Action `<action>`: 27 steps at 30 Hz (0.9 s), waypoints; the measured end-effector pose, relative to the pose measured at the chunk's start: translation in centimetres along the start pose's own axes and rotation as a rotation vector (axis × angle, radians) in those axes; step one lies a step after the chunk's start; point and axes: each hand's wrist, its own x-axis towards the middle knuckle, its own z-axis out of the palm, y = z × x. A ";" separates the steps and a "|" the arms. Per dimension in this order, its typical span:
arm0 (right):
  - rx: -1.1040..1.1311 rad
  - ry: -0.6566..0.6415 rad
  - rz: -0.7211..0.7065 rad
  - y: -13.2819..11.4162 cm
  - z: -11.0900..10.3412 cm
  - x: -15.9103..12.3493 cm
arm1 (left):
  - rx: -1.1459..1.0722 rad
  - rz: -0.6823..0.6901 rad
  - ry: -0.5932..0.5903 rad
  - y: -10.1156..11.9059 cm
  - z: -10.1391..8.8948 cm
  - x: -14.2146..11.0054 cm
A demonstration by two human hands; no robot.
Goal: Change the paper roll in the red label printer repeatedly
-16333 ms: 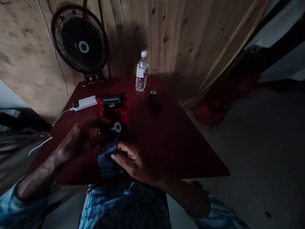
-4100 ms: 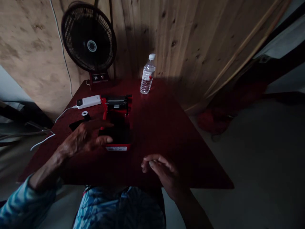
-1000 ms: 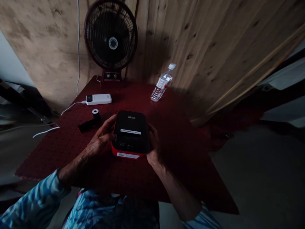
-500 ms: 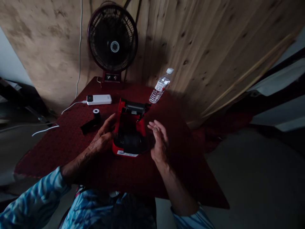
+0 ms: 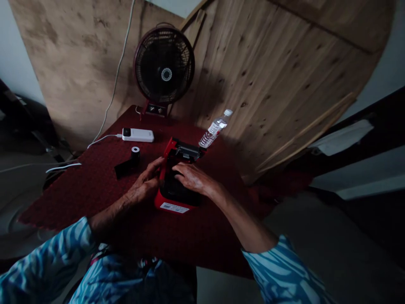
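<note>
A red and black device (image 5: 177,208), which looks like a small label printer, sits open on the table with a white sticker on its near side. A dark bar mechanism (image 5: 188,150) shows at its far end. My left hand (image 5: 144,181) lies along the device's left side, fingers stretched out against it. Over the device's open top is my right hand (image 5: 193,177), fingers extended and thumb apart, with the fingertips at the inner cavity. What those fingertips touch is too dark to tell. To the left stands a black roll (image 5: 135,157) with a white core, its loose strip trailing on the table.
Behind the device, a water bottle (image 5: 215,128) stands near the table's back edge. A white power bank (image 5: 138,135) with a plugged-in cable (image 5: 104,138) lies at the back left. An electric fan (image 5: 165,67) stands against the wooden wall. The red tablecloth (image 5: 85,194) covers the table.
My right hand has moved left, from beside the device to over its open top. The left hand stays at the device's left side. The camera view has shifted and tilted.
</note>
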 end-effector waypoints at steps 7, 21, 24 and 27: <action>-0.125 -0.149 0.099 -0.7 -1.2 1.3 | 0.028 0.011 -0.010 -0.1 -0.2 -0.1; 0.226 0.169 0.027 1.0 0.2 -0.4 | 0.029 0.013 -0.005 0.2 0.2 -0.1; 0.265 0.319 -0.019 0.5 0.2 -2.7 | 0.043 0.022 -0.006 0.2 0.1 -0.1; 0.265 0.478 -0.066 0.3 -0.7 -5.5 | 0.063 0.024 -0.013 0.2 0.1 -0.2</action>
